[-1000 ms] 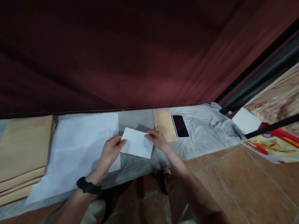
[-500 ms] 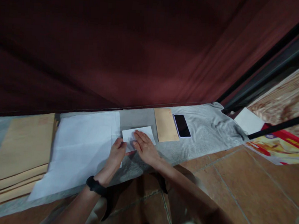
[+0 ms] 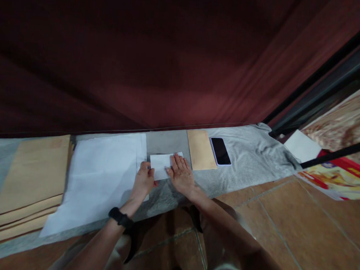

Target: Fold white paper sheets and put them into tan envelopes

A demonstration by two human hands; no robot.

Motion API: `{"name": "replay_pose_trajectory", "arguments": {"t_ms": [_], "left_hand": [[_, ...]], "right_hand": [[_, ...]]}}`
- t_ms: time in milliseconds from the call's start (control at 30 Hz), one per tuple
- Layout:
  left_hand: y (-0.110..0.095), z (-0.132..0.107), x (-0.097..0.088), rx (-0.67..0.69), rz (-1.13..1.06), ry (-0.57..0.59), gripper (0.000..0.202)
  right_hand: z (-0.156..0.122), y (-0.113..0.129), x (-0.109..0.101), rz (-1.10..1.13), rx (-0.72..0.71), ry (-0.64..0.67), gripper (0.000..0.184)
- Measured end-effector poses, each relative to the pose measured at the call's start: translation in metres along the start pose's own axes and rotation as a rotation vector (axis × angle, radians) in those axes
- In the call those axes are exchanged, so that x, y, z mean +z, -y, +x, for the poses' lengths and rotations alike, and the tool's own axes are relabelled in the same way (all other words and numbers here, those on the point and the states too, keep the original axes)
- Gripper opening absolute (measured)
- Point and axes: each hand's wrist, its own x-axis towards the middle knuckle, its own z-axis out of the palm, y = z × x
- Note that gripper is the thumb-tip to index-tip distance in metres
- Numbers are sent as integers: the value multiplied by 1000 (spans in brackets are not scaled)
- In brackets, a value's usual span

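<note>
A small folded white sheet of paper lies on the grey cloth in front of me. My left hand pinches its left edge between thumb and fingers. Flat on the paper's right part rests my right hand, fingers stretched out and pointing away from me. Larger white paper sheets spread out just left of the folded piece, partly under my left wrist. To the right of my right hand are small brown envelopes.
A phone lies right of the small envelopes. Large brown envelopes are stacked at the far left. Grey cloth covers the narrow surface, with a dark red curtain behind. Black metal bars stand at the right.
My right hand has slid right across the folded paper, toward its right end. My left hand still holds the left edge, its fingers shifted slightly.
</note>
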Motion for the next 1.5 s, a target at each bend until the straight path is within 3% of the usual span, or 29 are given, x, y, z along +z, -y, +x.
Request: {"name": "replay_pose_trajectory", "arguments": {"t_ms": [100, 167, 300, 400, 467, 567, 700, 1033, 1500], "left_hand": [[-5, -5, -6, 59, 222, -47, 32], [-8, -10, -10, 144, 432, -151, 37], [-4, -16, -4, 457, 677, -336, 40], [4, -15, 18, 703, 643, -272, 50], [9, -15, 35, 774, 640, -192, 59], [14, -15, 54, 748, 673, -135, 64], [13, -12, 60, 692, 709, -145, 67], [31, -1, 49, 637, 672, -303, 65], [45, -3, 27, 616, 694, -343, 65]], "right_hand": [[1, -4, 1, -23, 21, -16, 60], [1, -5, 0, -25, 30, -12, 61], [2, -4, -2, 1, 42, 15, 61], [2, -3, -2, 13, 55, 53, 60], [1, -5, -2, 3, 50, 79, 58], [-1, -8, -1, -15, 13, 94, 56], [-1, -9, -2, -23, -8, 101, 55], [-1, -10, -2, 1, 84, 60, 58], [-9, -24, -14, -52, 83, 69, 60]]}}
